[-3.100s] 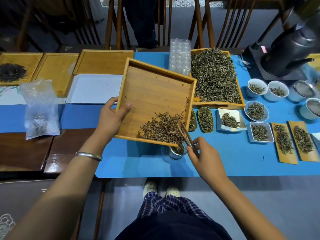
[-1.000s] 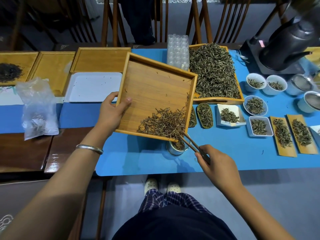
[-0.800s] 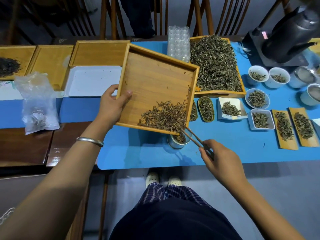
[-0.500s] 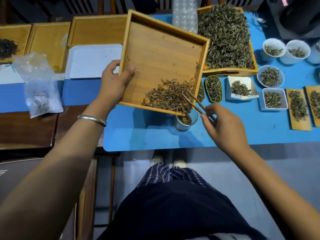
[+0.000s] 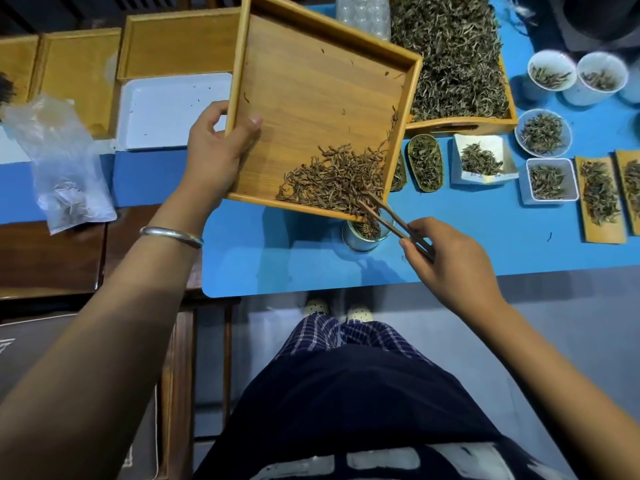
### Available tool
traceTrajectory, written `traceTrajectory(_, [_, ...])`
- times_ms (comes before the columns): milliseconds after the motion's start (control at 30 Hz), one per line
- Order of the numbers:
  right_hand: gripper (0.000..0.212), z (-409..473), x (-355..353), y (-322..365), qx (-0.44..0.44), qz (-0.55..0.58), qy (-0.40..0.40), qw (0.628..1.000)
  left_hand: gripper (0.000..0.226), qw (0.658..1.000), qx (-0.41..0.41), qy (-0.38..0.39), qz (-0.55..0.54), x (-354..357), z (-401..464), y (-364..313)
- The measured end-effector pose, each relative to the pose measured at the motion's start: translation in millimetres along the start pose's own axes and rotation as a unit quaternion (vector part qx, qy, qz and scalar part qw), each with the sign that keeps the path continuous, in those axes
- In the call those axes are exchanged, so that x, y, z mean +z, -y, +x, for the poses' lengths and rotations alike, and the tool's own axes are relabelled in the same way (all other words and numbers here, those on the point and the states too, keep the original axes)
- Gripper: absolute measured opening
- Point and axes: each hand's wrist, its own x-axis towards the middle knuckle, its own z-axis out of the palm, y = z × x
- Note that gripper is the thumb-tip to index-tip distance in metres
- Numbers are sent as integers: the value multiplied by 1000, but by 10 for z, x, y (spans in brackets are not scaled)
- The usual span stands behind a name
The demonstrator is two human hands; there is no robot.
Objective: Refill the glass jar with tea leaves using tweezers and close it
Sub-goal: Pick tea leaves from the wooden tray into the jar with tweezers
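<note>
Filling step: left hand [image 5: 216,152] grips tilted wooden tray [image 5: 322,88], right hand [image 5: 446,258] pinches tweezers [image 5: 391,220] raking tea leaves [image 5: 332,181] toward glass jar [image 5: 363,233] just ahead; next, likely steady raking, then lidding.

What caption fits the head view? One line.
Left hand tilts wooden tray while right hand tweezers tea leaves into glass jar.

Grey floor [image 5: 571,323] below; dark wooden table [image 5: 45,258] at left beside a table under a blue mat [image 5: 485,237]; dark chair backs [image 5: 69,8] along the far edge at upper left; light even and dim, shadows soft on the mat.
</note>
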Motion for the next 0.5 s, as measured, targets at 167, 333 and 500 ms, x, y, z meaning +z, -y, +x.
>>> traceTrajectory(167, [19,-68,-79,-88,-4,-6,6,1000,22,1000,-8,0,-3,-8,4,5])
traceTrajectory(333, [19,-81,-114,-130,-5,-16,4,1000,20,1000,-17,-4,-12,-18,-22,17])
traceTrajectory(500, [21,104,-117,-52,-20,0,-15,1000,27,1000,-18,-13,-8,-6,-41,9])
